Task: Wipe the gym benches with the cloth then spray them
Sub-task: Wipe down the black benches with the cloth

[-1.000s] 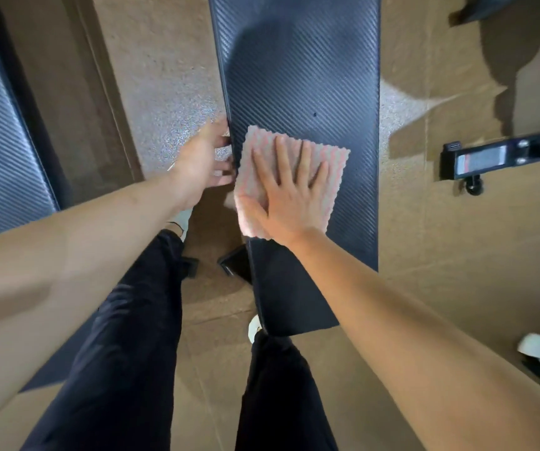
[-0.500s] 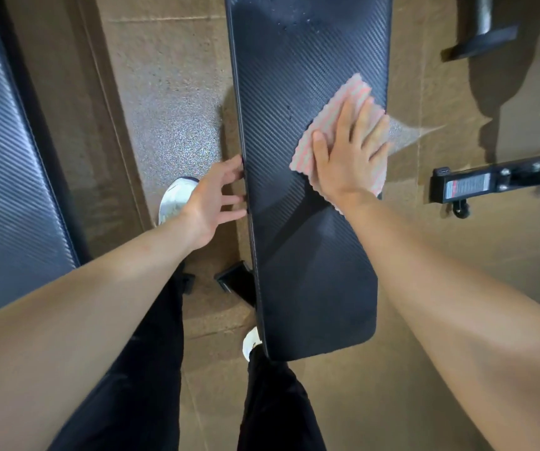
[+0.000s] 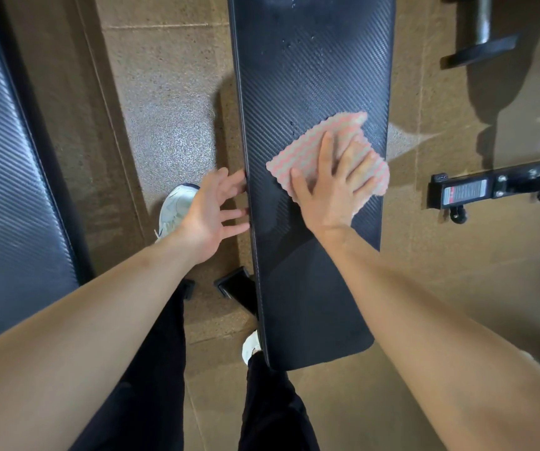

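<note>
One cloth [image 3: 298, 153], pink with pale wavy stripes and a scalloped edge, lies spread on the dark ribbed pad of the middle bench [image 3: 311, 76]. It reaches the pad's right edge.

Two hands show. The right hand [image 3: 330, 193] lies flat on the cloth with fingers straight and spread, pressing it onto the pad and covering its near part. The left hand [image 3: 207, 213] is also open, with fingers loosely spread. Its fingertips touch the bench's left edge, and it carries nothing.

A few small drops [image 3: 298, 43] dot the far part of the pad.

Two benches are visible. The second bench [image 3: 8, 190] is at the left, well apart across the speckled brown floor [image 3: 164, 92].

Two pale shoes stand on that floor. One shoe [image 3: 174, 206] is partly under the left hand, and the other shoe [image 3: 250, 348] is by the bench's near left corner.

Two black metal frames lie to the right, a labelled foot [image 3: 477, 190] and a farther frame [image 3: 480, 47].
</note>
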